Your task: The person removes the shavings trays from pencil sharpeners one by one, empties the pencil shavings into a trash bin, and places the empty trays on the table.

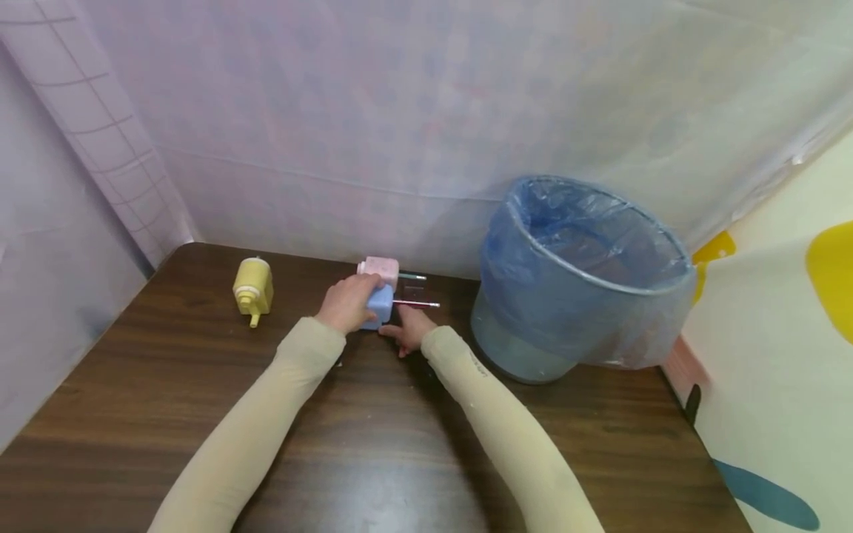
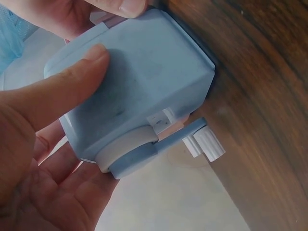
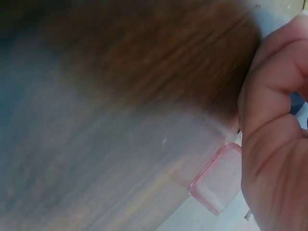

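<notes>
A light blue crank pencil sharpener (image 1: 380,303) lies near the back of the table, its crank (image 2: 180,134) facing left. My left hand (image 1: 346,302) grips its body, thumb across the broad face and fingers underneath. A pencil (image 1: 416,303) sticks out of its right end. At that same end, my right hand (image 1: 412,328) has curled fingers, and its thumb touches the edge of the blue body in the left wrist view. Just behind sits a pink sharpener (image 1: 382,271), with a green pencil (image 1: 413,277) pointing right and a clear pinkish tray (image 3: 219,183) beside it.
A yellow crank sharpener (image 1: 253,286) stands at the back left. To the right, a large bin (image 1: 520,333) lined with a blue bag (image 1: 600,311) rises close beside my right forearm. A white sheet (image 1: 320,148) hangs along the table's back edge.
</notes>
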Available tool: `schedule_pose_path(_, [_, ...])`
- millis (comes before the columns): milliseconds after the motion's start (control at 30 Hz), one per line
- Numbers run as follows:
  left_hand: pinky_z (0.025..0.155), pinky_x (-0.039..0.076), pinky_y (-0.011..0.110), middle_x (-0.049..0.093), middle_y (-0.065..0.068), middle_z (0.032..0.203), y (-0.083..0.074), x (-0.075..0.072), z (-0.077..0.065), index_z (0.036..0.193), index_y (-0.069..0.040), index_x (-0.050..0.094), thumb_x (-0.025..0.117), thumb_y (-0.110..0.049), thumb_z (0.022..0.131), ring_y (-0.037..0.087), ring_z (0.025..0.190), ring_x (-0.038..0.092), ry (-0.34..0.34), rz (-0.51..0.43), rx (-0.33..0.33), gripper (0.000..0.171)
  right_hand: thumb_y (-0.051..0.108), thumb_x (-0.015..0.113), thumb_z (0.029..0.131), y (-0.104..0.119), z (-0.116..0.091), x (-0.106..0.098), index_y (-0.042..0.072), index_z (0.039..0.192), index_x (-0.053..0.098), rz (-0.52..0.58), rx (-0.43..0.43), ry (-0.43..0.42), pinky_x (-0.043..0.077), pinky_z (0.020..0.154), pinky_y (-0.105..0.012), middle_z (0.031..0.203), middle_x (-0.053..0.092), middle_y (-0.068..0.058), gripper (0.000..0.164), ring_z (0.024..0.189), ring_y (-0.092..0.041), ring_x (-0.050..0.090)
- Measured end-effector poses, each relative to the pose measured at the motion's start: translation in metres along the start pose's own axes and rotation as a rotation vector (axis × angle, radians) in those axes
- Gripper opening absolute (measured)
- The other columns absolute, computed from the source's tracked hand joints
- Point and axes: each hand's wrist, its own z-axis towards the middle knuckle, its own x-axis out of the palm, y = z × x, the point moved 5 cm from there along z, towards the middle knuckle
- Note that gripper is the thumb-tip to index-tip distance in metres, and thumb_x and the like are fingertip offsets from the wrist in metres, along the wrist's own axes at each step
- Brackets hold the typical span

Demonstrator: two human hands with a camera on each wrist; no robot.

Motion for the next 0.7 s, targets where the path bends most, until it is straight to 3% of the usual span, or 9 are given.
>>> schedule_pose_path(267, [0.092, 0.055, 0.055, 0.068, 0.018, 0.128, -0.0013, 0.0002, 0.0015, 0.128, -0.007, 0.062, 0.086, -0.012, 0.078, 0.038, 0.111, 0.066, 0.028, 0.003, -0.019, 0.056, 0.021, 0.067, 0.097, -0.0006, 0.0004, -0.0017, 0.003, 0.143, 0.042, 0.000, -0.045, 0.010, 0.050, 0.041, -0.025, 0.059, 0.052, -0.002, 0.055, 0.040, -0.012, 0.054])
schedule_pose_path(467, [0.094, 0.054, 0.055, 0.066, 0.017, 0.131, -0.0013, -0.0017, 0.0012, 0.129, -0.006, 0.062, 0.086, -0.012, 0.078, 0.038, 0.113, 0.065, 0.009, 0.002, -0.013, 0.057, 0.024, 0.068, 0.096, -0.0035, 0.0057, -0.0016, 0.003, 0.139, 0.047, 0.007, -0.038, 0.016, 0.049, 0.042, -0.024, 0.058, 0.053, -0.002, 0.052, 0.040, -0.012, 0.054])
schedule_pose_path(700, [0.093, 0.054, 0.055, 0.066, 0.017, 0.131, 0.0011, 0.0003, 0.0005, 0.128, -0.006, 0.063, 0.086, -0.012, 0.078, 0.038, 0.114, 0.065, -0.002, -0.005, -0.003, 0.055, 0.030, 0.070, 0.095, -0.0019, 0.0023, -0.0015, 0.003, 0.141, 0.046, 0.019, -0.041, 0.036, 0.053, 0.046, -0.027, 0.064, 0.059, -0.004, 0.059, 0.041, -0.012, 0.056])
